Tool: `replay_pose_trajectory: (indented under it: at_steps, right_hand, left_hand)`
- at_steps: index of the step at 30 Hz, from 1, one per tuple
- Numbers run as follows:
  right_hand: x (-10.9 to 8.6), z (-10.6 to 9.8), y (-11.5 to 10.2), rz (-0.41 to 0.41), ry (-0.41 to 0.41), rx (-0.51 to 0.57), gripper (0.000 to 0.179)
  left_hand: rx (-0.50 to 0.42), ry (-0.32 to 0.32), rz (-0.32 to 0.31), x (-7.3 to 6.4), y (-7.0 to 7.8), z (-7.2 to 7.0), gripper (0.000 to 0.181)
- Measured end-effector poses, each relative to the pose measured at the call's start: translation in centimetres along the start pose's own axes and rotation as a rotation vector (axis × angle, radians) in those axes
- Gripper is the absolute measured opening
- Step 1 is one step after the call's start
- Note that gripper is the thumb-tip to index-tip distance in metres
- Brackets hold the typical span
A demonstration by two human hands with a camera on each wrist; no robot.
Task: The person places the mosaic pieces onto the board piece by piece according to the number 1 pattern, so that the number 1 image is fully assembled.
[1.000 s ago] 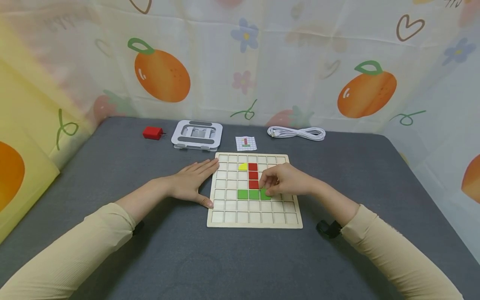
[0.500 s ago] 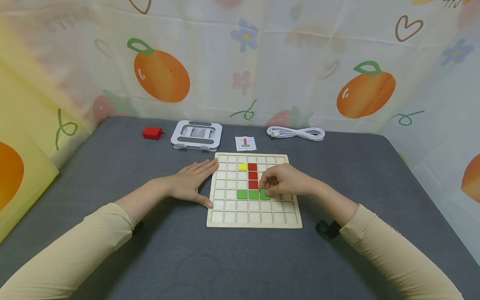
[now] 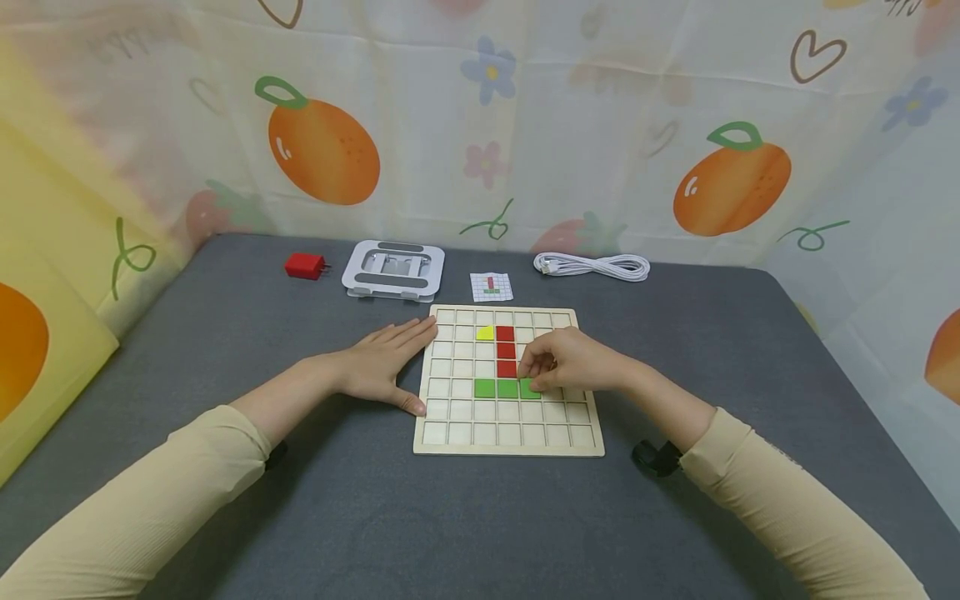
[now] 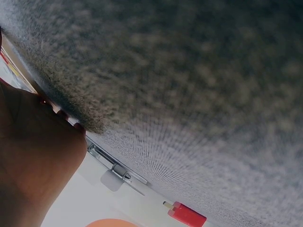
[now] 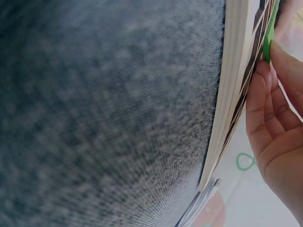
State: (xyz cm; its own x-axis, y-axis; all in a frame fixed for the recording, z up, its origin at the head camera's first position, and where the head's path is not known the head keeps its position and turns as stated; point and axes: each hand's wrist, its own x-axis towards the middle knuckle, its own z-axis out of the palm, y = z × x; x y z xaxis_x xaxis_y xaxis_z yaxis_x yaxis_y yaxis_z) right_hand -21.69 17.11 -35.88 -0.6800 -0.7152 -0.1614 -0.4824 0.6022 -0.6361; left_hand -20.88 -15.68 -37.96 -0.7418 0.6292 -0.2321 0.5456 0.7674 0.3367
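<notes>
A pale wooden grid board (image 3: 510,448) lies on the table. Three red square tiles (image 3: 506,351) form a column in it, with a yellow tile (image 3: 485,333) left of the top one. Below them runs a row of green tiles (image 3: 485,389). My right hand (image 3: 573,360) pinches the rightmost green tile (image 3: 529,390), which sits at the row's end, its right side covered by the thumb. In the right wrist view that green tile (image 5: 268,45) shows at thumb and fingertips. My left hand (image 3: 382,364) lies with fingers straight, fingertips and thumb against the board's left edge.
Behind the board lies a small card (image 3: 491,287) printed with a coloured grid pattern. Along the back are a red plug adapter (image 3: 305,267), a white and grey folding stand (image 3: 393,271) and a coiled white cable (image 3: 592,267). A fruit-print curtain (image 3: 420,225) hangs behind the table.
</notes>
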Motion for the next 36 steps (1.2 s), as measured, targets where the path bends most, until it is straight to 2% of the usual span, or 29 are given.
replay_pose_trajectory:
  at_steps: [36]
  right_hand:
    - [-0.08,0.13,-0.36,0.004,0.006,-0.011,0.015]
  left_hand:
    - [0.007,-0.003,-0.003,-0.03,-0.12,0.09,0.12]
